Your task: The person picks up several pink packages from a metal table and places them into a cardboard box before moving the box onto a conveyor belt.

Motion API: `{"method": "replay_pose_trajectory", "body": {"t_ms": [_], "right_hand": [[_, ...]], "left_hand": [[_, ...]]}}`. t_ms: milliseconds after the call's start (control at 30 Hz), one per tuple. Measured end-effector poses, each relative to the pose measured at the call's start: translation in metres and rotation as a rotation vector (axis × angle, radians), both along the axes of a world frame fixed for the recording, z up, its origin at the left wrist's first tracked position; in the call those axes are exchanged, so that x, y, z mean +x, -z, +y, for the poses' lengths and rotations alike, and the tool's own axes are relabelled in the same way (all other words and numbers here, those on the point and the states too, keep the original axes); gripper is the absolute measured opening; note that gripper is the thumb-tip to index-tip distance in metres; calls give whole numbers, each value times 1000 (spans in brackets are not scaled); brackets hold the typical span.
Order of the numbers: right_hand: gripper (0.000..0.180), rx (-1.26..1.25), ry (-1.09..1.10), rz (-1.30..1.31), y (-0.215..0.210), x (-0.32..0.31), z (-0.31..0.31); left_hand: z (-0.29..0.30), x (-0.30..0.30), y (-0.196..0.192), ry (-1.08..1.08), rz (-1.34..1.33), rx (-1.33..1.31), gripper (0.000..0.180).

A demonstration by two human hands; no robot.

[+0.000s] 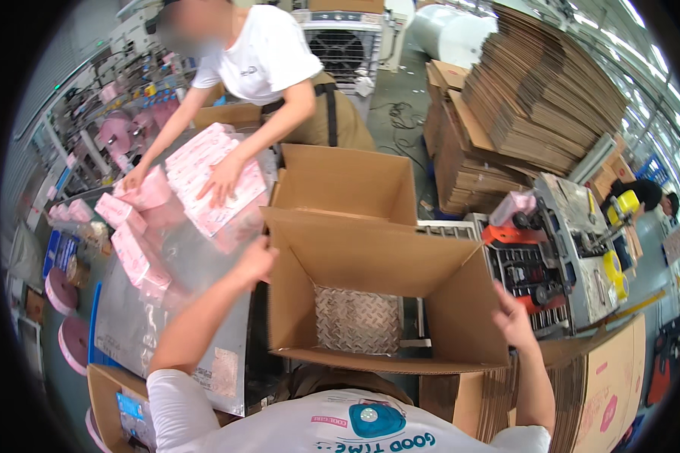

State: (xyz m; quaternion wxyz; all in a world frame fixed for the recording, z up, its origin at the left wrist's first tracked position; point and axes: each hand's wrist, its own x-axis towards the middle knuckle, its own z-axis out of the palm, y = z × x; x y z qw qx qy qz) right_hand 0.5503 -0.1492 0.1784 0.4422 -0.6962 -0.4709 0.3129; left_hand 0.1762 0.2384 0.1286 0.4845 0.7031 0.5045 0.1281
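Observation:
In front of me stands an open cardboard box (461, 306), its top facing up. Through its open bottom a metal tread plate shows. My left hand (257, 263) is closed at the box's far left corner, its fingertips partly hidden. At the right wall my right hand (514, 321) grips the edge, with a finger pointing up along the outside. A second open cardboard box (347, 181) stands just beyond the first. Left of both, pink-and-white packages (213, 181) lie in rows on a metal table (204, 332), under a co-worker's hands.
Across the table a person in a white shirt (268, 57) leans over the packages. Flattened cartons (536, 98) are piled at the far right, with more folded cartons (574, 392) beside my right arm. A red-and-black carton-sealing machine (525, 264) stands right of the box.

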Motion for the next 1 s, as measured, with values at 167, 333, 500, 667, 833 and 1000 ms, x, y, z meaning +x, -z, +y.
{"method": "replay_pose_trajectory", "body": {"t_ms": [167,333,500,667,833,1000], "right_hand": [[88,-364,-275,-168,30,-25,29],[112,-868,-706,-725,72,-16,49],[90,-763,-878,-79,43,-45,22],[88,-919,-599,-299,-42,-94,59],[61,-14,-307,-1181,137,-20,64],[55,121,440,-768,126,-18,55]], "left_hand": [[-67,56,62,-198,-421,408,52],[-133,97,84,545,-81,914,54],[-126,99,125,726,308,809,58],[-90,135,51,519,-255,488,32],[-34,172,-10,461,-30,1190,33],[-66,150,18,337,2,1101,41]]}}
